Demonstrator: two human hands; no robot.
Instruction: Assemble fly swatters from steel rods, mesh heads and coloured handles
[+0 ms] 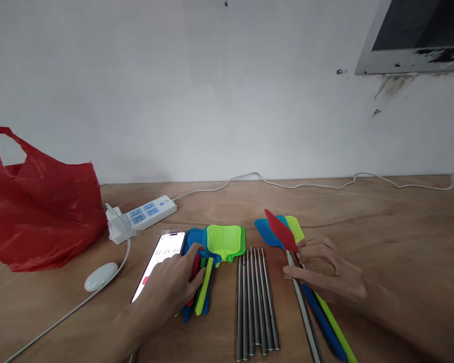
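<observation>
My left hand (176, 277) is closed, its thumb and index finger around a red handle (195, 266) among green, yellow-green and blue handles (204, 290). Between thumb and fingers, my right hand (327, 267) grips a red fly swatter (282, 231) near the top of its metal rod; the red head is tilted up, almost edge-on. Beneath it lie a blue swatter (267, 233) and a yellow-green swatter (295, 229), with matching handles at their lower ends. Several loose metal rods (255, 302) lie side by side between my hands. Behind them is a pile of swatter heads (224, 239).
A phone showing a timer (166, 249) lies partly under my left hand. Further left are a white power strip (147, 214), a white oval device (101, 276) on a cable and a red plastic bag (41, 201). A thin white cable (302, 186) runs along the wall.
</observation>
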